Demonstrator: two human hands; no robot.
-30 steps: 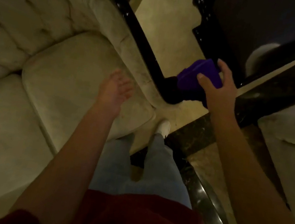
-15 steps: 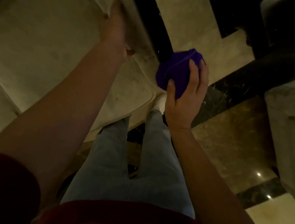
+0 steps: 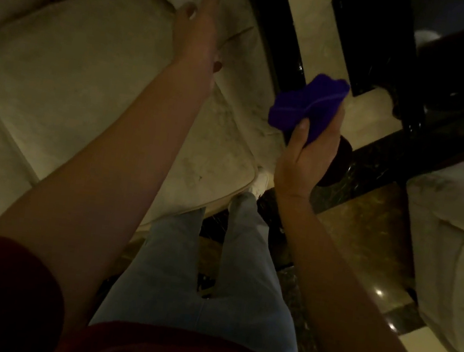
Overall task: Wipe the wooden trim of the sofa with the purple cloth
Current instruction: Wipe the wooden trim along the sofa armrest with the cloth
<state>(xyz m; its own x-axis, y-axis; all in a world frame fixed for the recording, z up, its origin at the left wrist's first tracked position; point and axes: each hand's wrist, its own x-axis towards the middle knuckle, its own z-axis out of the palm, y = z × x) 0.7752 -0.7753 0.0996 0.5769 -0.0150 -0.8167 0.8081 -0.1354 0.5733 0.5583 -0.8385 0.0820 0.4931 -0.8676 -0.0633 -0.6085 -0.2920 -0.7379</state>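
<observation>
A cream sofa (image 3: 70,69) fills the left of the view. Its dark glossy wooden trim (image 3: 277,39) runs along the outside of the armrest and ends in a rounded dark knob (image 3: 338,164). My right hand (image 3: 306,159) grips a bunched purple cloth (image 3: 309,106), held in the air just above that knob and beside the trim. My left hand (image 3: 196,30) lies flat on the padded armrest with its fingers stretched out and nothing in it.
A second cream seat (image 3: 454,237) stands at the right. A dark glossy table or cabinet (image 3: 391,49) sits at the top right. Polished marble floor (image 3: 365,239) lies between the two seats. My legs in light jeans stand against the sofa's front corner.
The cloth was pressed on the trim's end a second ago; my right hand has since lifted it off and turned it. My left hand slid from the seat cushion up onto the armrest.
</observation>
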